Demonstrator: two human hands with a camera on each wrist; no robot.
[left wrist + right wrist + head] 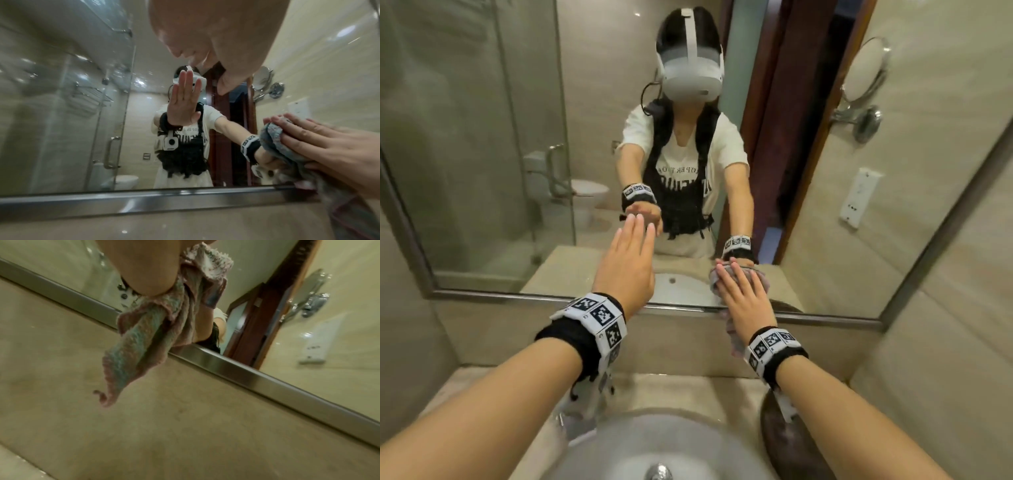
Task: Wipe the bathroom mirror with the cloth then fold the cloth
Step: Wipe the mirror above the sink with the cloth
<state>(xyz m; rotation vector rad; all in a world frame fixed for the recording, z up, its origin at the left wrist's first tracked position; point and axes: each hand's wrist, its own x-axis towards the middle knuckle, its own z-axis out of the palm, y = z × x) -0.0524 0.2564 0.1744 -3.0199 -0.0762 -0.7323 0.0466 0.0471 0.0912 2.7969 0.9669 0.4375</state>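
The right hand (pixel 743 301) presses the bunched cloth (pixel 273 139) flat-fingered against the mirror (pixel 482 171) just above its lower-right frame; the left hand (pixel 628 267) rests spread, fingertips on the glass. The cloth's loose tail hangs below, so it could slip free, and the bare palm may smudge wiped glass.

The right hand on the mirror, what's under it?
A bunched cloth lies under the flat right hand, pressed on the mirror near its bottom frame. Its tail hangs below; the glass beneath is covered.

Only mirrored, partly hidden lettering on the reflected white T-shirt (pixel 681 161), unreadable.
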